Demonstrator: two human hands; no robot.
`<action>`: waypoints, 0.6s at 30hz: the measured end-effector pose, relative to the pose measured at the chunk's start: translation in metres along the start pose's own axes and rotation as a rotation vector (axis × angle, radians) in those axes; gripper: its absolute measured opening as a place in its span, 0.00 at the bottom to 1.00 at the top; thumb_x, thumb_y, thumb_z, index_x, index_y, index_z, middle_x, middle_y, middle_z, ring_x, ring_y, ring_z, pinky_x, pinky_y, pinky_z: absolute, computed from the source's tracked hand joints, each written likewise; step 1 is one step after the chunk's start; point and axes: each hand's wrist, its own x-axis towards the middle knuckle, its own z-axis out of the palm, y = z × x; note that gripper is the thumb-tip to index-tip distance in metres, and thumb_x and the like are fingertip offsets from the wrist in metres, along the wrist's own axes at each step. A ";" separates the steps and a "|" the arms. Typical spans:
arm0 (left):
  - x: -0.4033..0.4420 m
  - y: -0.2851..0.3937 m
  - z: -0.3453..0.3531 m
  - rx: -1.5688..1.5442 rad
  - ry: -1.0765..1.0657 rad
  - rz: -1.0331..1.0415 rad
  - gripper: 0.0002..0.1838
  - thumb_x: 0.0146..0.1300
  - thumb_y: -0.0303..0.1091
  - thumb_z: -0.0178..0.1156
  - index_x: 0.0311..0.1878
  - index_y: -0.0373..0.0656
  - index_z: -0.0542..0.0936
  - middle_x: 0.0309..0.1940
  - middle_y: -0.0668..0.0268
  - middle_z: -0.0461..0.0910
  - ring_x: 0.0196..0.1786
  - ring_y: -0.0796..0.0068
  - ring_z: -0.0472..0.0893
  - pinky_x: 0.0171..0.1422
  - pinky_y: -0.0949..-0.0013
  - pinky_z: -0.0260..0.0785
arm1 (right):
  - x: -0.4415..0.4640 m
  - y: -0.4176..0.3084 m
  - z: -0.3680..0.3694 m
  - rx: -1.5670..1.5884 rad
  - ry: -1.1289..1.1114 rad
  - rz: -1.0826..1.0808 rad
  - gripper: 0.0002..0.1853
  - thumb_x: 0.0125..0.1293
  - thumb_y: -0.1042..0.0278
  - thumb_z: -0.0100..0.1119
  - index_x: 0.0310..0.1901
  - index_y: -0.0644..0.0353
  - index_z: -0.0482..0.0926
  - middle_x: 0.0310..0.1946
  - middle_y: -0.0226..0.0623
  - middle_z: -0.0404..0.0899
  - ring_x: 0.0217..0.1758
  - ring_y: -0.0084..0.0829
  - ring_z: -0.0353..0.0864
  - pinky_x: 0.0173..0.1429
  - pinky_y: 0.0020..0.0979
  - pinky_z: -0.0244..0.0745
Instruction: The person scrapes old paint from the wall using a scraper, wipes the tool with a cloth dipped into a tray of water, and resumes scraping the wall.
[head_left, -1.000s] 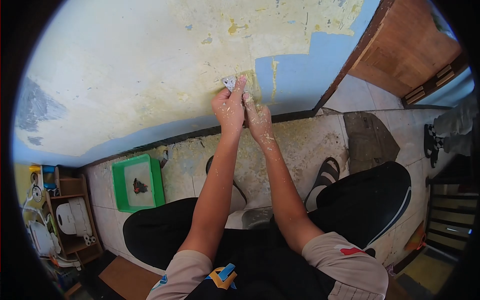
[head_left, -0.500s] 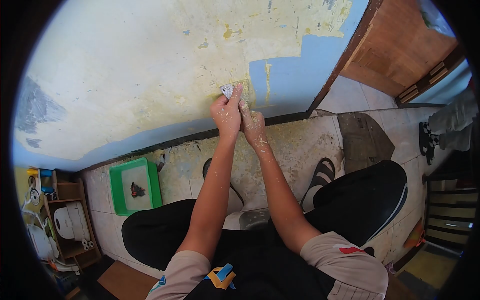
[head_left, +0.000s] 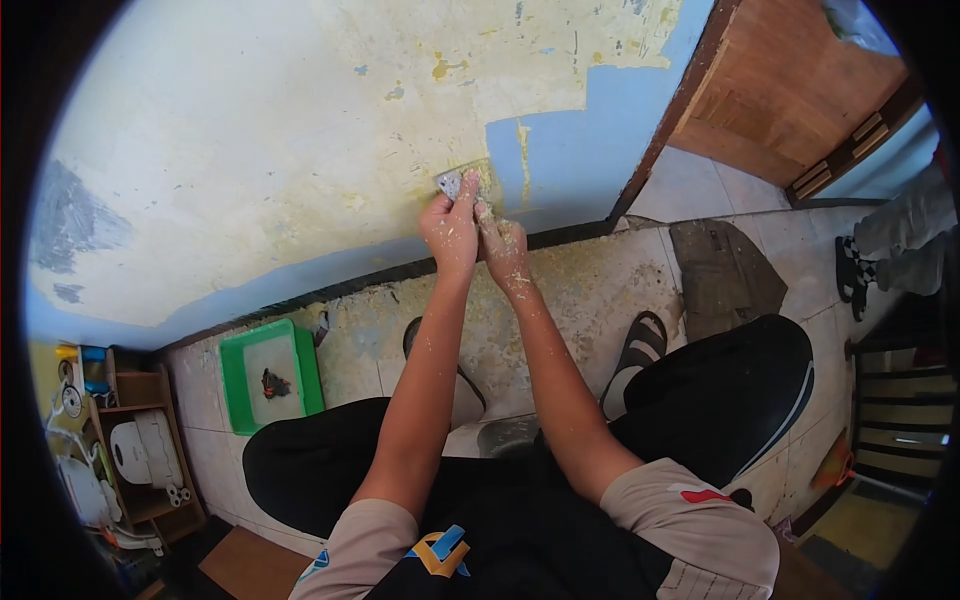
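Note:
Both of my hands are closed around one scraper (head_left: 449, 183), its metal blade speckled with paint and lying against the wall (head_left: 300, 150). My left hand (head_left: 450, 236) grips it from the left, thumb stretched up along the blade. Close beside it, my right hand (head_left: 505, 246) wraps the lower part, where the handle is mostly hidden by fingers. Yellowish flakes cling to both hands and forearms. Around the blade the surface is pale and yellowish, with a blue painted patch (head_left: 550, 150) just to the right.
Paint scrapings litter the floor (head_left: 560, 300) below the wall. A green tray (head_left: 312, 375) with a dark object inside stands at left, near a wooden shelf (head_left: 140, 390). A dark cloth (head_left: 725, 275) lies at right. Another person's legs (head_left: 905, 235) and a dark chair (head_left: 905, 400) are far right.
The view has shifted slightly, so the wall appears a little further left. Both hands keep their hold on the scraper, its blade still at nearly the same place on the wall.

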 end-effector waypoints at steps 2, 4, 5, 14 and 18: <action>-0.008 -0.040 -0.015 0.089 -0.035 -0.100 0.20 0.65 0.40 0.71 0.24 0.34 0.83 0.19 0.72 0.77 0.24 0.85 0.69 0.30 0.73 0.62 | -0.009 0.034 -0.007 -0.033 -0.002 -0.007 0.32 0.75 0.44 0.55 0.23 0.68 0.79 0.13 0.35 0.72 0.20 0.24 0.68 0.27 0.37 0.63; -0.019 -0.062 -0.024 0.192 -0.059 -0.210 0.19 0.65 0.42 0.71 0.26 0.35 0.83 0.22 0.71 0.78 0.26 0.84 0.71 0.31 0.72 0.64 | -0.020 0.063 -0.015 0.022 -0.020 0.146 0.33 0.74 0.43 0.55 0.22 0.68 0.78 0.12 0.35 0.69 0.19 0.25 0.68 0.27 0.39 0.63; -0.024 -0.072 -0.026 0.292 -0.083 -0.320 0.18 0.65 0.43 0.71 0.28 0.37 0.82 0.24 0.70 0.79 0.27 0.83 0.72 0.33 0.72 0.65 | -0.025 0.075 -0.017 0.019 -0.018 0.149 0.33 0.74 0.43 0.55 0.22 0.68 0.78 0.12 0.35 0.69 0.19 0.25 0.68 0.27 0.39 0.63; -0.030 -0.126 -0.026 0.382 -0.077 -0.442 0.24 0.63 0.50 0.71 0.23 0.39 0.80 0.21 0.69 0.76 0.25 0.79 0.70 0.32 0.69 0.63 | -0.025 0.133 -0.035 -0.041 0.035 0.334 0.34 0.72 0.38 0.56 0.18 0.63 0.75 0.13 0.28 0.68 0.18 0.22 0.65 0.25 0.34 0.58; -0.033 -0.118 -0.021 0.386 -0.080 -0.465 0.24 0.64 0.50 0.71 0.23 0.39 0.79 0.21 0.70 0.75 0.25 0.79 0.69 0.32 0.69 0.63 | -0.022 0.140 -0.037 -0.133 0.037 0.270 0.35 0.73 0.38 0.54 0.20 0.66 0.76 0.13 0.30 0.69 0.19 0.23 0.67 0.26 0.35 0.60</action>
